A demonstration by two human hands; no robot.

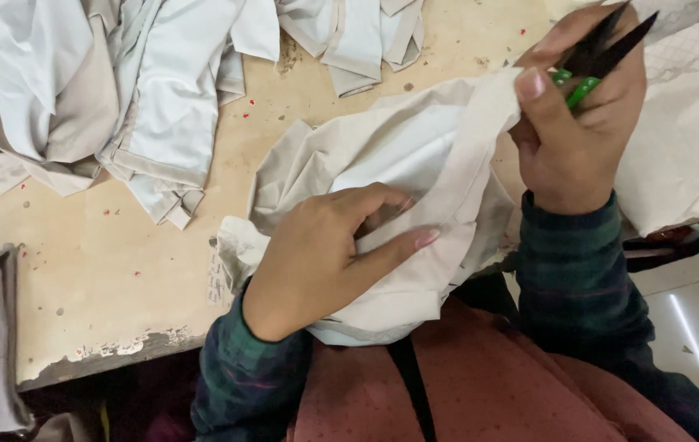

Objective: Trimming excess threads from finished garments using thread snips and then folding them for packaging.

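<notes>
Here my left hand presses the cloth at the table edge; my right hand pinches its fold, snips clamped in the same closed fist (blades up). A slack pinch could nick the fabric.

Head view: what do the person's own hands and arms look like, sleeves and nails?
Both hands are bare, without gloves or rings in view. The left hand and right hand come out of long dark green plaid sleeves with faint reddish lines. The visible fingernails look pale pink.
</notes>
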